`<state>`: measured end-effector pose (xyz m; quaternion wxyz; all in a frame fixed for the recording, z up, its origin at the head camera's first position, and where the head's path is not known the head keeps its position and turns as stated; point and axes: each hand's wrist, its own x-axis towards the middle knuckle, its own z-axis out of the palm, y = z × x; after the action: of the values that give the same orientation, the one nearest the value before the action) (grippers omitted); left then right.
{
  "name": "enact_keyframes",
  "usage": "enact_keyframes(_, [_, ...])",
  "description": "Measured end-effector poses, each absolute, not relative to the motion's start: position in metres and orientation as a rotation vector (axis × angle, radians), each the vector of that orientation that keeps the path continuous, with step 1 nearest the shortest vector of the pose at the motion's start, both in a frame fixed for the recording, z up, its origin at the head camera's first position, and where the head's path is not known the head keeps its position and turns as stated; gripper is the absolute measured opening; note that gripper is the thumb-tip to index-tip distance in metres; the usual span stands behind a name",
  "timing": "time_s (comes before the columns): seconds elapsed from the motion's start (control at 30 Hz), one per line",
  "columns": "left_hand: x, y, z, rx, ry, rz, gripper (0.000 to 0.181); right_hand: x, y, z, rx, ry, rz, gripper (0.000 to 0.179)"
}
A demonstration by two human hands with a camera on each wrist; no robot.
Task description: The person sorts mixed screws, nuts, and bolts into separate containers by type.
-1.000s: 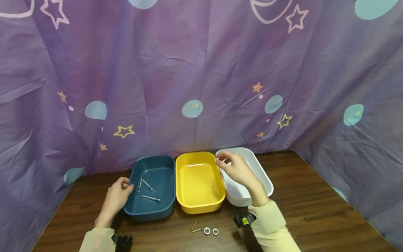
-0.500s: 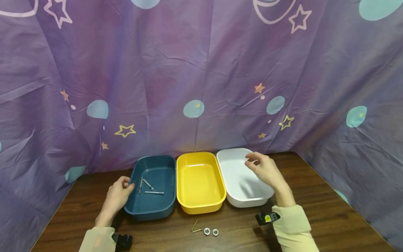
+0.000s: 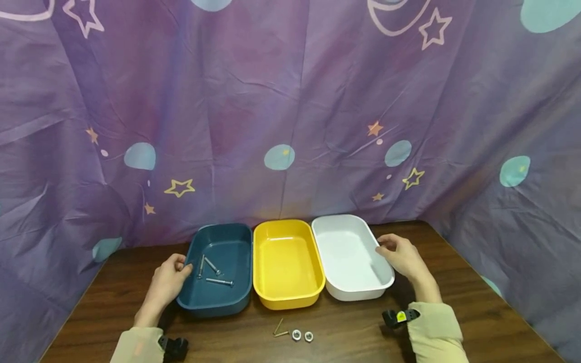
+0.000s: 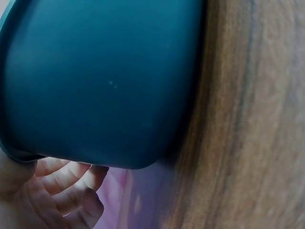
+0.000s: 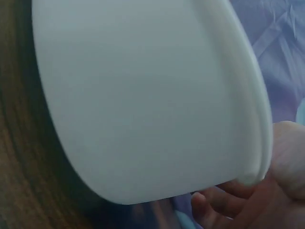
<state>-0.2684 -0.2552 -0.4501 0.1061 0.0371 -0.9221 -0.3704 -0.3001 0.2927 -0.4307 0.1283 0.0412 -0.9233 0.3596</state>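
Your fingers are curled: left hand gripping the blue tray, right hand the white tray, the yellow tray between. Three bolts lie in the blue tray, two screws and two nuts nearer you.

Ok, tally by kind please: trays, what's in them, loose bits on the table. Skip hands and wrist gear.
Blue tray, yellow tray and white tray: 3
Silver bolts: 3
Thin brass-coloured rods: 2
Nuts: 2
Total: 10
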Motion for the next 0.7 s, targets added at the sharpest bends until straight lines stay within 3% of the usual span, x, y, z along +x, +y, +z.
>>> enact_keyframes(0.7, [-0.267,-0.256,-0.449,0.098,-2.716,-1.068,0.031,-0.316,0.299,-0.449,0.053,-2.653,1.555,0.04])
